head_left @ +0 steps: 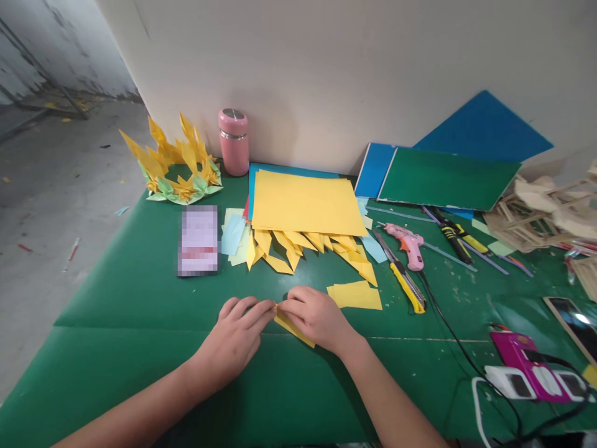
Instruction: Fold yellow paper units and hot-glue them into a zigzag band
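— Where the left hand meets the right hand, what is listed?

— Item one: yellow paper piece, single, lying slantwise at the desk, between the hands. Fingers of both pinch its far end, tips close together. Judged part-worked; number of folds, cannot tell, the right hand covering much of it.

— Stock beyond?

— Item two: flat yellow strips, overlapping, to the right; no folds seen, so presumably unworked. Item three: pointed folded pieces, yellow, heaped, count uncertain; these look finished. Item four: yellow sheets, overlapping the heap's far side, uncut as far as shows. Item five: spiky paper ring, yellow with pale-green leaves, standing far left; appears complete.

— Balance?

— As judged from the lot: much folding done, the piece in hand partway, strips and sheets outstanding.

— Marks and lettering, same order?

— Magenta case: one emblem, too small to read. Lilac slab: face pixelated, reddish band, nothing legible. Glue gun, pink: no readable brand. Tumbler, pink, near the wall: plain body, no lettering that shows.
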Demonstrator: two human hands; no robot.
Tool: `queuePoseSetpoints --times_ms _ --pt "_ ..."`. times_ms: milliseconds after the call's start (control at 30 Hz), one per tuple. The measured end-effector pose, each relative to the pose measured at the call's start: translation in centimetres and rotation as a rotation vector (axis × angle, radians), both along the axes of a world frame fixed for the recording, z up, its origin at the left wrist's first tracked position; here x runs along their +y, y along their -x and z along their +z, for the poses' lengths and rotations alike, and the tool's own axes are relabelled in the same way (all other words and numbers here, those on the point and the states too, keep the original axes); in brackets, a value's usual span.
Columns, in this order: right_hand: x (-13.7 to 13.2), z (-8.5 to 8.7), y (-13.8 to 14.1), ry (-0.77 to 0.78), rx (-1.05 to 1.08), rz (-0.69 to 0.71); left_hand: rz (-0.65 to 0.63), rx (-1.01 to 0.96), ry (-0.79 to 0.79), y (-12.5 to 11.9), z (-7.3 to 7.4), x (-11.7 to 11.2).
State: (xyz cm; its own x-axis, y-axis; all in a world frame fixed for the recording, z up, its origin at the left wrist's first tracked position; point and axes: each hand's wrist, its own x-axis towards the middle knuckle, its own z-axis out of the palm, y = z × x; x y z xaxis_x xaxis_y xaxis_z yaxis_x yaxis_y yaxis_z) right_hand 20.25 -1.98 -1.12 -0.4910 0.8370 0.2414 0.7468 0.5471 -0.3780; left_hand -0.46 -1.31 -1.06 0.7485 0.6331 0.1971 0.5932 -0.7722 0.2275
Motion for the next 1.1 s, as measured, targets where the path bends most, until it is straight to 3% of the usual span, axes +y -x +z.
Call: queuePoseSetpoints --times_ms 300,900,1100 --pt "0.3 0.6 -0.1 0.056 -0.077 0.044 0.017 0.012 -0.016 0.0 -0.1 0.0" --pt "-0.3 0.3 -1.2 0.008 -0.086 0.066 0.011 0.046 0.031 -0.1 0.3 0.1" --pt "-2.0 0.8 -2.7 -0.011 -0.087 -0.074 0.001 0.024 -0.01 -0.1 0.1 0.0"
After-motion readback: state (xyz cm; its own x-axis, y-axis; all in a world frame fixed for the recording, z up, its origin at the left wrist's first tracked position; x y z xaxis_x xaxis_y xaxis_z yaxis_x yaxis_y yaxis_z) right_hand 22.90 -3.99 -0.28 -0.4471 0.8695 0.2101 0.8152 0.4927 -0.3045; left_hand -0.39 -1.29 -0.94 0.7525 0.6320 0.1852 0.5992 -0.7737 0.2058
